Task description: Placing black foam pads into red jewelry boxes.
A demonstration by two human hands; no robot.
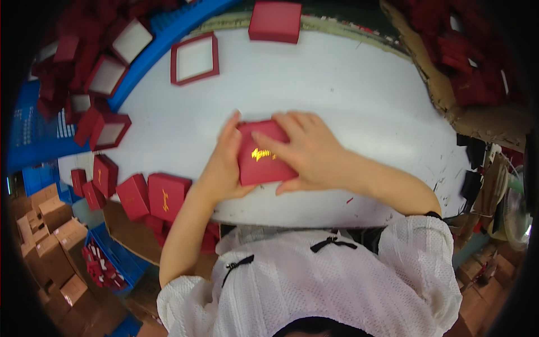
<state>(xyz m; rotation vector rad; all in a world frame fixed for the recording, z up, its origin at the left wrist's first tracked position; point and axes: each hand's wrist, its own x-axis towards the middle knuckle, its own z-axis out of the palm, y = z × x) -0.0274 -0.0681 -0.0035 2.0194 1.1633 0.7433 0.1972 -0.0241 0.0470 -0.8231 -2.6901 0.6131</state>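
Over the middle of the white table [348,84], a closed red gift box [261,173] with gold lettering on its top sits between my two hands. My left hand [225,163] wraps round its left side, with the fingers along the edge. From the right, my right hand [314,149] grips it, fingers at the far edge and thumb laid across the top. Farther off lie a red box part [213,59] with a white inside facing up and, near the far edge, a plain red box [275,21].
At the left, a blue crate [163,33] is heaped with red box parts. Several red boxes [168,195] gather by the table's near left edge. On the right stands a cardboard carton [435,84] of red boxes. Brown cartons [53,258] are stacked low on the left.
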